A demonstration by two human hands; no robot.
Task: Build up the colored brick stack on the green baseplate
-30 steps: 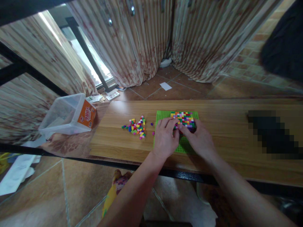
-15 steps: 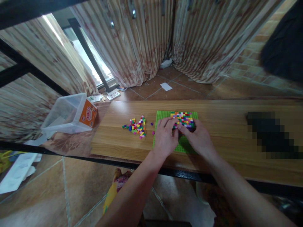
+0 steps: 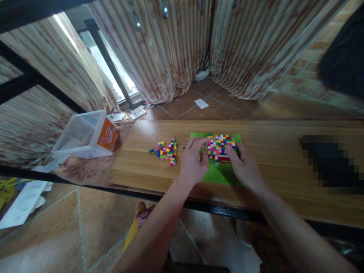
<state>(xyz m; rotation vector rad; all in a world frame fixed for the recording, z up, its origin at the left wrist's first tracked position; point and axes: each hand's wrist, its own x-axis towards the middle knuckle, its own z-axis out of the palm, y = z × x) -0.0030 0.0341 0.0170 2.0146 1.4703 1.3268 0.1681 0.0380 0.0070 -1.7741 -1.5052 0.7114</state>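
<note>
A many-coloured block of toy building bricks stands on the green studded baseplate. My left hand is at the block's left side, fingers curved and thumb apart, with nothing visible in it. My right hand grips the block's right end, its thumb on the top near the front and its fingers partly hidden along the right side. The block's front face shows layered bricks above the bare front studs of the plate. To the left, a loose pile of small bricks lies on the wooden table.
A clear plastic box with an orange label stands beyond the table's left end. A dark pixelated patch covers part of the table's right side. Striped curtains hang behind, and black metal frame bars cross the left.
My left hand has drawn back left from the block's front edge, and its thumb has come away. My right thumb has shifted right, uncovering more of the block's front. The view has turned slightly.
</note>
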